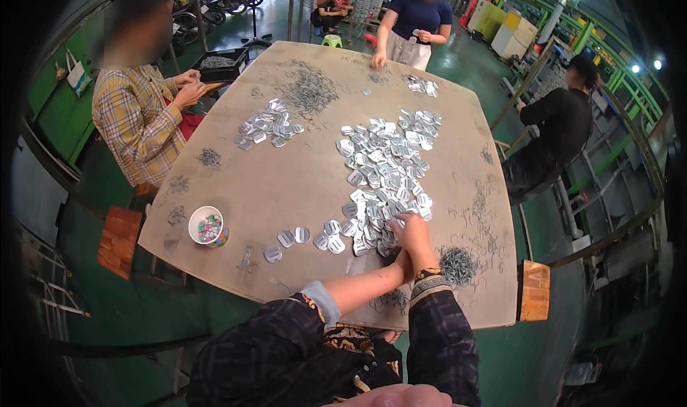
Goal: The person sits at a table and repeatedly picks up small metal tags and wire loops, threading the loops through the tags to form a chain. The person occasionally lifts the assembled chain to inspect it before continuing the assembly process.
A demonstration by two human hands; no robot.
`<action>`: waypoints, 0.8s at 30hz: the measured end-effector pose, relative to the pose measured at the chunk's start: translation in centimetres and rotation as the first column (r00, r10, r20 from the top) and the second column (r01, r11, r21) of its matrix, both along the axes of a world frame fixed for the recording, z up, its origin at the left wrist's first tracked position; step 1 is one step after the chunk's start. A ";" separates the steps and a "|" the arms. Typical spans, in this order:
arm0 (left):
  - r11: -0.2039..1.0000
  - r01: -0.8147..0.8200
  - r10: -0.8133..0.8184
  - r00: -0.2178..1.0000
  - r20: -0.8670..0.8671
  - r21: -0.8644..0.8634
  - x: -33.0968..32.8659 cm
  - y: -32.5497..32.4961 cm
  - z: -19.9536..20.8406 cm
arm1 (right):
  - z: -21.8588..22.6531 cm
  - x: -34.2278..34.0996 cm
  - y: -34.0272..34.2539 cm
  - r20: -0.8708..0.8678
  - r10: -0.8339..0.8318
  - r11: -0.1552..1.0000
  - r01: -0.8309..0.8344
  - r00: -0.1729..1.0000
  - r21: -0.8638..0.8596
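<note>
Plates [383, 153] are heaped from the table's [300, 185] centre toward its near edge, touched by the right hand [411, 232]; the left hand [403, 262] is mostly hidden. Neither grip can be told. Probably light, stiff, slippery; best pinched by rims.

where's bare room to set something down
Free: the table between the cup, small plate pile, long plate pile and loose plates. Crowded: around the right hand, at the long pile's near end, beside a heap of small metal pieces.

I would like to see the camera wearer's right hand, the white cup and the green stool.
Right hand [411, 231]: head view, back of hand.
White cup [202, 213]: head view, inner wall.
Green stool [331, 40]: head view, seat.
</note>
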State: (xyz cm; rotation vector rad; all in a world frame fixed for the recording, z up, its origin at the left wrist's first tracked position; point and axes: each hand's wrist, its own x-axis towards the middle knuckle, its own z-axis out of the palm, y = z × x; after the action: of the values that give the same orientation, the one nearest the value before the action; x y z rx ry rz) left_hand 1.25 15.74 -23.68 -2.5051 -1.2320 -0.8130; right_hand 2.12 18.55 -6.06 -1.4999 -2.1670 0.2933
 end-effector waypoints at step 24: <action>0.701 0.295 0.243 0.757 0.607 -0.649 -7.1 -6.3 11.2 | -1.8 3.2 -1.9 -0.316 -0.307 0.951 0.275 0.898 -0.141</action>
State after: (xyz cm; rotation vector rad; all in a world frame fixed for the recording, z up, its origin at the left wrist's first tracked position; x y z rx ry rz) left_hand -5.83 9.46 -12.53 -2.9101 -2.0988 -1.5899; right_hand 5.29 16.61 -7.85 -1.6638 -1.6571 0.5105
